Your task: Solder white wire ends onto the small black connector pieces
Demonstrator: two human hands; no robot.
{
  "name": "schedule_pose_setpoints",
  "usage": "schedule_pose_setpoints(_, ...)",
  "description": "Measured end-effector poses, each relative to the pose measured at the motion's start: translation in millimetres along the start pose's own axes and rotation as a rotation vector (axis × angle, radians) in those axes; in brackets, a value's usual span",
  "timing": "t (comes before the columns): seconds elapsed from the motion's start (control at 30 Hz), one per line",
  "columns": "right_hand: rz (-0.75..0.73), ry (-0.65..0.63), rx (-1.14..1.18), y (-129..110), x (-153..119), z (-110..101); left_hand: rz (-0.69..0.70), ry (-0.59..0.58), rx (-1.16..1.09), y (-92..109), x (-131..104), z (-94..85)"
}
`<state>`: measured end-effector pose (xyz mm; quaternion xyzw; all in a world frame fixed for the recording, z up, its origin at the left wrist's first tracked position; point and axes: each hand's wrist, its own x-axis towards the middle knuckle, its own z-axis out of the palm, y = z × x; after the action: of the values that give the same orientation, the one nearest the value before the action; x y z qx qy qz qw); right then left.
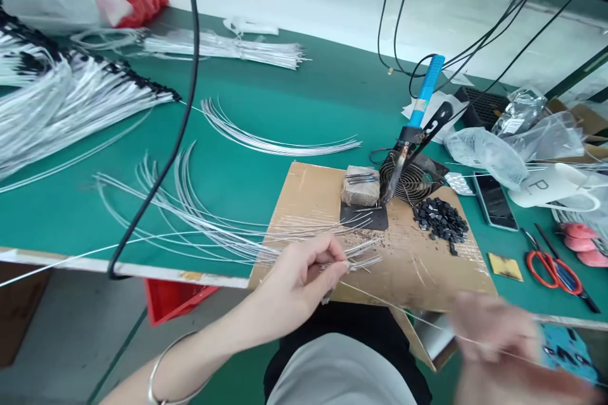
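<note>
My left hand (pixel 304 285) is closed in a pinch at the cardboard's front edge. A thin white wire (pixel 375 296) runs from its fingertips toward the lower right. My right hand (pixel 498 335) is smeared by motion at the lower right, with the wire passing across it; its fingers cannot be made out. Beneath and beyond my left hand, a loose bundle of white wires (pixel 223 237) spreads over the cardboard sheet (pixel 304 202) and the green tabletop. Small black pieces (pixel 441 221) lie heaped on the cardboard, near a blue-handled soldering iron (pixel 427 92) leaning over a small fan (pixel 406 177).
Another wire bundle (pixel 285 145) lies farther back. White wires with black ends (pixel 71 101) are piled at the left. A black cable (pixel 190 76) hangs across the left side. To the right are a phone (pixel 494 201), orange-handled scissors (pixel 546 269) and a white mug (pixel 546 185).
</note>
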<state>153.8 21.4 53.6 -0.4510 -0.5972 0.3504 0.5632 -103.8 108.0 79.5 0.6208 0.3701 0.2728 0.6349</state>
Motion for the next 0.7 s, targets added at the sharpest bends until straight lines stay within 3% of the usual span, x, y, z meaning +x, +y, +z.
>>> schedule_pose_setpoints(0.07, 0.028, -0.128, 0.092, 8.1, 7.6, 23.8, -0.001, -0.027, 0.041, 3.1, 6.8, 3.7)
schedule_pose_setpoints(0.13, 0.059, -0.163, 0.206, 11.8, 16.0, 33.4, -0.006, -0.038, 0.059, 6.0, 12.4, 4.9)
schedule_pose_setpoints(0.2, 0.054, -0.113, 0.268, 11.4, 22.7, 24.5, -0.021, -0.036, 0.045, 8.3, 16.0, 3.6)
schedule_pose_setpoints(0.3, 0.044, -0.037, 0.286, 8.7, 27.7, -8.2, -0.046, -0.033, 0.026, 11.1, 18.9, 2.3)
schedule_pose_setpoints(0.4, 0.031, -0.065, 0.332, 12.7, 28.6, -27.0, -0.059, -0.027, 0.028, 12.3, 22.3, 8.3)
schedule_pose_setpoints(0.5, 0.065, -0.194, 0.425, 21.9, 28.1, -12.9, -0.07, -0.018, 0.038, 10.1, 28.2, 21.5)
schedule_pose_setpoints(0.6, 0.198, -0.379, 0.356, 26.3, 27.4, 10.7, -0.081, 0.004, 0.097, 5.3, 35.5, 33.2)
schedule_pose_setpoints(0.63, 0.205, -0.391, 0.335, 26.0, 27.3, 13.4, -0.082, 0.027, 0.138, 3.6, 38.1, 34.9)
schedule_pose_setpoints(0.7, 0.204, -0.293, 0.335, 24.5, 27.5, 5.3, -0.081, 0.107, 0.238, 0.7, 43.9, 34.4)
